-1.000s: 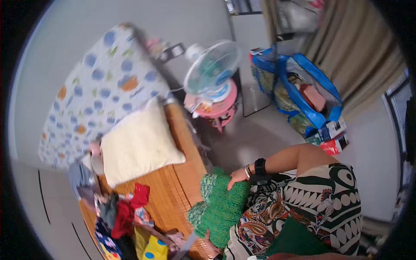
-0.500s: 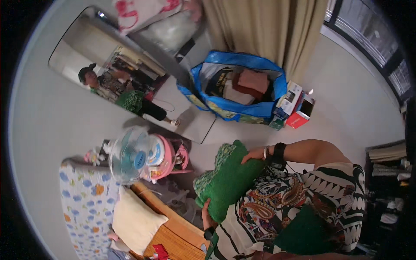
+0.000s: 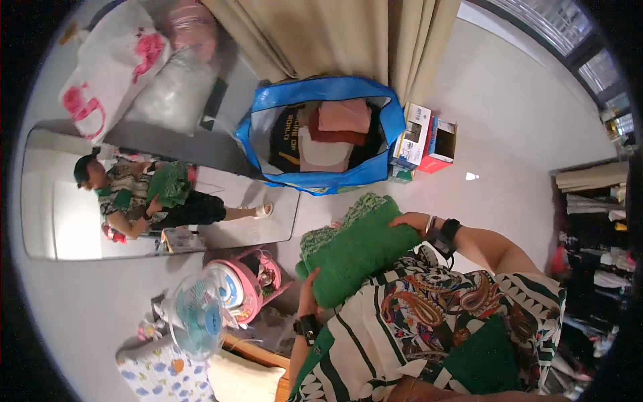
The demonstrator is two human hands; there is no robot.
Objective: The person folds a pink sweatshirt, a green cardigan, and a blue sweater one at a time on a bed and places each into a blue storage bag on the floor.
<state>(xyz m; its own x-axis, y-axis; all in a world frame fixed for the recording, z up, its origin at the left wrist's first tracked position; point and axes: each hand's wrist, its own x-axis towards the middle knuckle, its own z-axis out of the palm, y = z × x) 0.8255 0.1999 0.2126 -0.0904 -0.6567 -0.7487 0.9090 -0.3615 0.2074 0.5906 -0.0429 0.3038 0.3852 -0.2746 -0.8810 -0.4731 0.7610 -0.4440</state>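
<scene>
A folded green knit garment [image 3: 358, 258], with a mottled lighter green edge, is held in front of my body. My left hand [image 3: 307, 293] grips its left end, the fingers partly hidden by the knit. At the other end my right hand [image 3: 410, 222] is closed on the upper right corner. Beyond the bundle stands a large open blue bag [image 3: 328, 179] on the floor. Inside it lie a folded pink cloth [image 3: 343, 116], a rust-coloured one under that, a white piece and a black garment with yellow print.
Small boxes [image 3: 439, 144] stand against the bag's right side. A mirror [image 3: 248, 221] leans at the left. Below it are a pink round rack [image 3: 248, 291], a fan [image 3: 197, 315] and a bed with a cream pillow [image 3: 244, 378]. Hanging clothes [image 3: 593, 208] line the right.
My view has turned toward the bag and mirror, which shift left in the picture. Both hands keep hold of the green knit garment, which now lies more level.
</scene>
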